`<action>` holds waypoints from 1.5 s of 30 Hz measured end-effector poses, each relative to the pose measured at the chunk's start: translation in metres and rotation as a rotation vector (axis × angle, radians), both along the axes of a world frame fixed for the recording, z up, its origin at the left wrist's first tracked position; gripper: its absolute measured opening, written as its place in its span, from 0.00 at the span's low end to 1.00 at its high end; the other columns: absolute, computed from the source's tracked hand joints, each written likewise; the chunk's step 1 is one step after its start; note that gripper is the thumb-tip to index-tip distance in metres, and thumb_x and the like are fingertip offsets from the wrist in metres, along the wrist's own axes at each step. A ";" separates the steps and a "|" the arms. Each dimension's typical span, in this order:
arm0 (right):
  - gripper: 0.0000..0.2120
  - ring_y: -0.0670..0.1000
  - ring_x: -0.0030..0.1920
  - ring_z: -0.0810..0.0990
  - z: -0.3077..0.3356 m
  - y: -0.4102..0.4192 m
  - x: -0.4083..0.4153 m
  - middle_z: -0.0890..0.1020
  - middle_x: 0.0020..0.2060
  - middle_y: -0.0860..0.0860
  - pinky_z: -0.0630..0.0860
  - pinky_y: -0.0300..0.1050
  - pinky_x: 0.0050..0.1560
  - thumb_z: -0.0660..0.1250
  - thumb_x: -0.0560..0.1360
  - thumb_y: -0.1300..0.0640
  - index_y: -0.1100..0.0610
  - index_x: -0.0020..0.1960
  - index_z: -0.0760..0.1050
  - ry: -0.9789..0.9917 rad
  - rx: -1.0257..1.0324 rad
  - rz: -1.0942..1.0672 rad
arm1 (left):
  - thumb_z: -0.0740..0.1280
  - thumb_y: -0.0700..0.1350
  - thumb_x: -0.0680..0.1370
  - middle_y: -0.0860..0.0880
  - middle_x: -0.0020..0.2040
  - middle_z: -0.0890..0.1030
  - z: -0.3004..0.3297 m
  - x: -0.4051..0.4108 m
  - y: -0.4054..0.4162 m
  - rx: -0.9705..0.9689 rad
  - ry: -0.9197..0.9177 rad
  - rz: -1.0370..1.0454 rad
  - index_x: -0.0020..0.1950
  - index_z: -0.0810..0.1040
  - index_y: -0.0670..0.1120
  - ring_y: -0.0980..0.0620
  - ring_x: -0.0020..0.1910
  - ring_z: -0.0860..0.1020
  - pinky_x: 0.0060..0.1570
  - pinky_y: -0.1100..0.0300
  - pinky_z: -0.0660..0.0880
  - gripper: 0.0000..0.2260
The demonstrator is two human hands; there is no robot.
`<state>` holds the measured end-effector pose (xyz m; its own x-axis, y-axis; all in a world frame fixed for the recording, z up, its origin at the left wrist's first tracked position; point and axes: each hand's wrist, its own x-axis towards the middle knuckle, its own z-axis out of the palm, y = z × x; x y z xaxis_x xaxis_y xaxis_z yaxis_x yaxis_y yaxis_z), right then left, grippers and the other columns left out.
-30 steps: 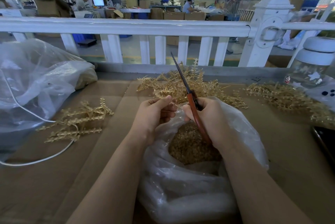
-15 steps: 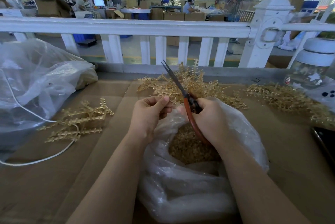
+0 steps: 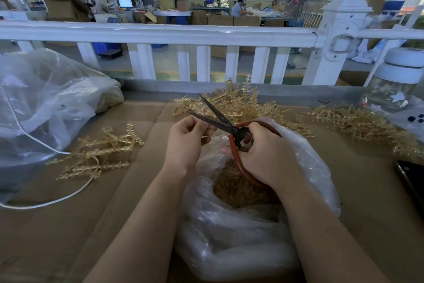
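My right hand [image 3: 266,152] grips the red handles of a pair of scissors [image 3: 221,120], whose dark blades stand spread apart and point up and to the left. My left hand [image 3: 185,140] has its fingers curled at the lower blade and pinches something small and pale that I can barely see. Both hands hover over an open clear plastic bag [image 3: 241,237] that holds small tan cut pieces [image 3: 238,188]. A heap of tan plastic sprues [image 3: 238,104] lies just behind the hands.
More sprues lie at the left [image 3: 98,152] and at the right [image 3: 358,122] on the cardboard-covered table [image 3: 68,225]. A big clear bag [image 3: 46,104] and a white cable [image 3: 46,200] sit at left. A jar [image 3: 394,90], a dark phone [image 3: 410,182] and a white railing [image 3: 160,33] bound the area.
The scissors have tilted down and to the left and their blades have spread apart. My left hand has risen a little to meet the lower blade.
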<state>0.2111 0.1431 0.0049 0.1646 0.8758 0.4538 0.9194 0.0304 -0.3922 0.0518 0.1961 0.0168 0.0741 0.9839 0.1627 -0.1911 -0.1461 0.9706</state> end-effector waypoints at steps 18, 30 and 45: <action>0.22 0.40 0.37 0.75 0.006 -0.002 -0.001 0.79 0.37 0.39 0.73 0.37 0.35 0.66 0.71 0.26 0.45 0.46 0.74 -0.026 -0.043 -0.068 | 0.65 0.40 0.81 0.50 0.34 0.80 0.006 -0.007 -0.004 -0.091 -0.119 -0.068 0.37 0.80 0.47 0.58 0.35 0.76 0.38 0.66 0.72 0.13; 0.21 0.40 0.35 0.74 0.008 -0.002 -0.004 0.78 0.35 0.40 0.69 0.35 0.31 0.66 0.73 0.28 0.46 0.45 0.75 -0.060 -0.029 -0.103 | 0.65 0.39 0.80 0.51 0.34 0.82 0.006 -0.008 -0.004 -0.095 -0.141 -0.074 0.37 0.82 0.47 0.57 0.35 0.78 0.40 0.64 0.71 0.13; 0.25 0.41 0.37 0.75 0.006 -0.001 -0.002 0.79 0.38 0.37 0.78 0.40 0.37 0.62 0.69 0.23 0.45 0.45 0.75 -0.049 -0.012 -0.090 | 0.67 0.40 0.79 0.52 0.33 0.81 0.006 -0.009 -0.003 -0.057 -0.156 -0.100 0.34 0.84 0.49 0.59 0.34 0.76 0.40 0.65 0.71 0.14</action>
